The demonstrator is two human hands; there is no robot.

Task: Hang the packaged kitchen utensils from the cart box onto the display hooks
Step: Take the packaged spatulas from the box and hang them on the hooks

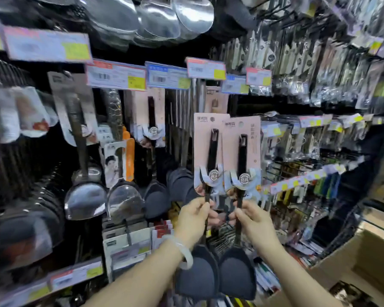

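2 carded spatulas are held upright: the left spatula (pixel 208 173) is gripped by left hand (pixel 194 218) fingers, the right spatula (pixel 242 173) by right hand (pixel 251 220) fingers.

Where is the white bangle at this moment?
In the head view, the white bangle sits on the left wrist, lower centre, just below the left hand gripping a packaged spatula.

- Display rack (pixel 282 171), dark wire grid, hooks in rows.
- Hanging on it: steel ladles (pixel 84 202), dark carded spatulas (pixel 152 120), bagged utensils (pixel 297 63).
- Price tags (pixel 115 75) clipped at hook ends.
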